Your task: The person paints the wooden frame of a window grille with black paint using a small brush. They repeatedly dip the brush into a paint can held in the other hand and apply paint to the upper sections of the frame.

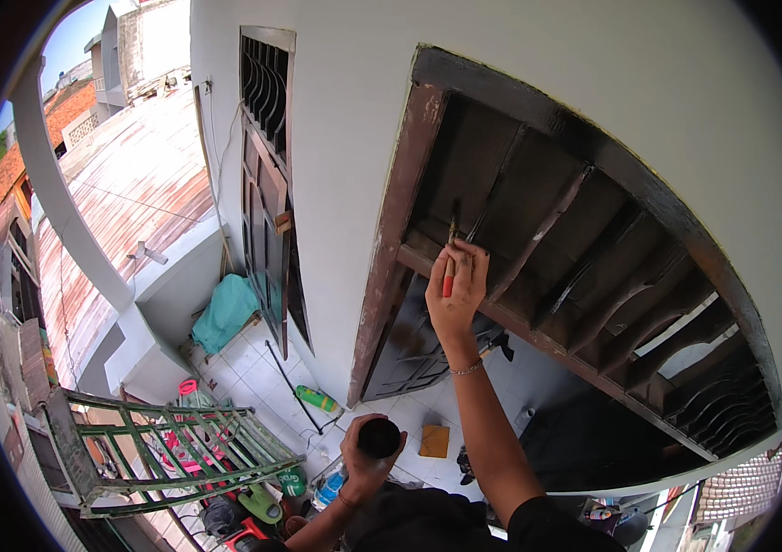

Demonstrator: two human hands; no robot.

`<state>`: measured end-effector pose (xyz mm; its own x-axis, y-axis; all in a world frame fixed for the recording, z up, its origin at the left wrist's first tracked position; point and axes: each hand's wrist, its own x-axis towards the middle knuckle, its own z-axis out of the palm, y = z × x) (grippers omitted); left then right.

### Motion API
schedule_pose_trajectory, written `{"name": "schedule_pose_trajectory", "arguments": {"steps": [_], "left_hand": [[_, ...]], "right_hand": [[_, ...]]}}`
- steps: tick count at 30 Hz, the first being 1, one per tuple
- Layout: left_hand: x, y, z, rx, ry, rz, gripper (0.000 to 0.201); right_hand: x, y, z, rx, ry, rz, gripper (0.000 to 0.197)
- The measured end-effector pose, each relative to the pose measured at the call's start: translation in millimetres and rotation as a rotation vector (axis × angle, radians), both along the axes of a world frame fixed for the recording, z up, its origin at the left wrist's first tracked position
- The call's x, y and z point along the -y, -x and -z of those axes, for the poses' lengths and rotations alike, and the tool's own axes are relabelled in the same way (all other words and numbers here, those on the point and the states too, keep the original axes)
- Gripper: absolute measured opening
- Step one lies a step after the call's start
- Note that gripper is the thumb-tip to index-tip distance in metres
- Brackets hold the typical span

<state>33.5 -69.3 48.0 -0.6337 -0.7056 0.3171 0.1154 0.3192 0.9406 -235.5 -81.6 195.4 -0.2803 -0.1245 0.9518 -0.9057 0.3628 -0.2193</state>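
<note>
White wall [345, 184], slatted brown window frame [552, 112], brush [454, 232] in hand

The brush's bristle end points up into the frame's leftmost bay, above the lower rail [552, 342]; whether the bristles touch wood, I cannot tell. The right hand [460, 293] grips the red handle, its fingers closed near the ferrule. Slats [552, 216] divide the frame, and recesses between them leave some space for the brush. Just left stands a worn reddish-brown post [391, 248]; a dark upper beam [653, 191] meets the white wall along its outer edge.

Lower down, well apart from the brush, the left hand [362, 471] is wrapped around a dark round container [379, 438]. White floor tiles [262, 382] lie below, with a yellowish-brown square [434, 441] and a green bottle [319, 399] on them. To the left, a green ladder [74, 446] crowds the space; a teal cloth [225, 313] lies farther off, and past it spreads a corrugated roof [133, 221].
</note>
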Motion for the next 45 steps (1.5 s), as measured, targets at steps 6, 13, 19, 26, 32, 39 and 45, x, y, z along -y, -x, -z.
{"name": "schedule_pose_trajectory", "arguments": {"steps": [6, 13, 19, 26, 32, 39, 45], "left_hand": [[-4, 3, 5, -0.017, -0.016, 0.013, 0.048], [-10, 3, 23, -0.01, -0.021, 0.029, 0.053], [-4, 11, 33, -0.048, 0.009, 0.032, 0.053], [3, 14, 39, -0.034, -0.02, 0.017, 0.053], [5, 13, 43, -0.029, -0.028, 0.04, 0.052], [9, 11, 47, -0.029, -0.048, 0.044, 0.056], [8, 10, 47, -0.024, -0.028, 0.01, 0.057]], "right_hand": [[-39, 15, -13, -0.013, 0.077, 0.096, 0.005], [-25, 18, -10, -0.122, -0.166, 0.282, 0.005], [-16, 9, -6, -0.275, -0.263, 0.312, 0.004], [-38, -3, -14, -0.182, -0.17, 0.272, 0.003], [-51, 17, -36, -0.274, -0.324, 0.363, 0.002], [-43, 22, -43, -0.155, -0.225, 0.202, 0.002], [-67, 17, -31, -0.219, -0.112, 0.294, 0.002]]}}
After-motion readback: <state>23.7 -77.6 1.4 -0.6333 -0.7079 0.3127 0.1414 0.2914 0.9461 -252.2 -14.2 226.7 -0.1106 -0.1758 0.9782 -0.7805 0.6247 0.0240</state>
